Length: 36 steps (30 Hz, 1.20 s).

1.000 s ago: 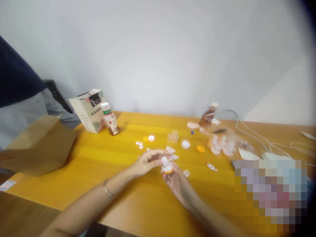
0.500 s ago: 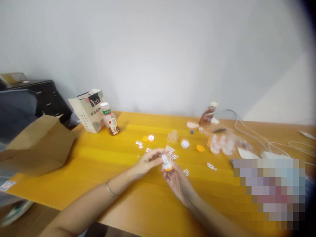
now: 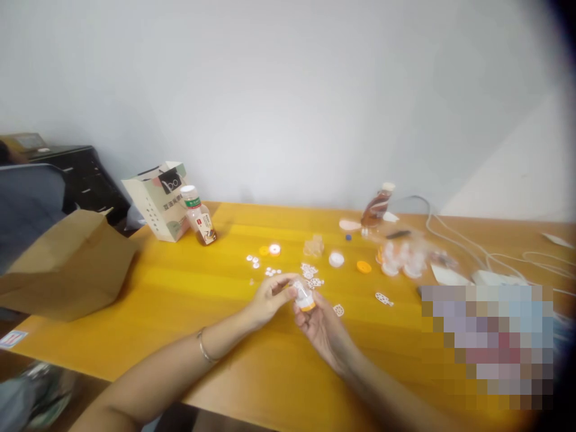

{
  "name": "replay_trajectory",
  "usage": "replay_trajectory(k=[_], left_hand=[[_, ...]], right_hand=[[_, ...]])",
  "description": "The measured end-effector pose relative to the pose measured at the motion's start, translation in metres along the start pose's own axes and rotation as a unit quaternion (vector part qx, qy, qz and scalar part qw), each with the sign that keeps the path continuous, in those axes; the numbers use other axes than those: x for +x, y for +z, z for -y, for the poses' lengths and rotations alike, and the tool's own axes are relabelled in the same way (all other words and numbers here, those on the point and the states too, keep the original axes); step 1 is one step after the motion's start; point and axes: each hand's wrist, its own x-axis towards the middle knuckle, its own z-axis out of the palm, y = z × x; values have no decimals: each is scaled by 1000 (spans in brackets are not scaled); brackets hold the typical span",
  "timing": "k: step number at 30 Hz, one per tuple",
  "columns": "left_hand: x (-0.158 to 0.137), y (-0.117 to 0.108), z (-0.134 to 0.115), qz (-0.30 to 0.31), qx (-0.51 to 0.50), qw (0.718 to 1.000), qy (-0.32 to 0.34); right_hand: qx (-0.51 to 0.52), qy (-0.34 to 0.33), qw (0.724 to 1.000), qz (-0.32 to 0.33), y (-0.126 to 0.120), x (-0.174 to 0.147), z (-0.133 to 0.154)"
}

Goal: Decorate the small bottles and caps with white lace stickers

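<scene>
Holding small clear vial (image 3: 304, 296) with orange base above counter (image 3: 180, 300): right hand (image 3: 320, 324) cups it from below, left hand (image 3: 269, 297) pinches top. Risk: fingertip-only grip, vial could slip, roll among white cut-out pieces (image 3: 311, 275).

From where I sit at the yellow wooden table (image 3: 189, 288), a brown paper bag (image 3: 67, 270) lies at ten o'clock, a printed white gift bag (image 3: 157, 198) and clear brown-liquid bottle (image 3: 199, 216) at eleven, white cables (image 3: 472, 252) at two.
</scene>
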Motion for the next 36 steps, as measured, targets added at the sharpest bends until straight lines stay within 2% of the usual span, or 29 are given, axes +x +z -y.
replay_trajectory(k=[2, 4, 7, 10, 12, 15, 16, 17, 21, 25, 29, 33, 36], left_hand=[[1, -1, 0, 4, -7, 1000, 0], [1, -2, 0, 17, -18, 1000, -2], [0, -5, -3, 45, -27, 999, -2], [0, -6, -3, 62, -34, 997, -12], [0, -6, -1, 32, -40, 999, -15], [0, -4, 6, -59, -27, 998, -6], [0, -4, 8, -72, -21, 997, -4], [-1, -4, 9, -67, -20, 998, -5], [-2, -5, 9, 18, -50, 998, -22], [-3, -4, 10, -19, -51, 998, -21], [-2, -4, 10, -10, -85, 996, -25], [-2, -3, 12, -41, 9, 999, -10], [-1, -2, 12, -51, 84, 995, -24]], right_hand=[[42, 50, 998, 9, 2, 0, 1], [62, 72, 995, 35, 4, -2, 2], [71, 68, 993, 71, 8, -5, 2], [72, 51, 994, 65, 9, -6, 3], [70, 33, 996, 52, 8, -6, 3], [67, 10, 997, 49, 5, -3, 4], [69, 11, 996, 51, 4, -3, 4], [72, 14, 996, 53, 3, -2, 5], [78, 19, 996, 47, 1, 0, 5], [76, 21, 996, 48, 0, 0, 4], [63, 25, 997, 46, -2, 0, 3], [35, -6, 999, 35, -4, 1, 1], [7, -18, 999, 39, -6, 2, -1]])
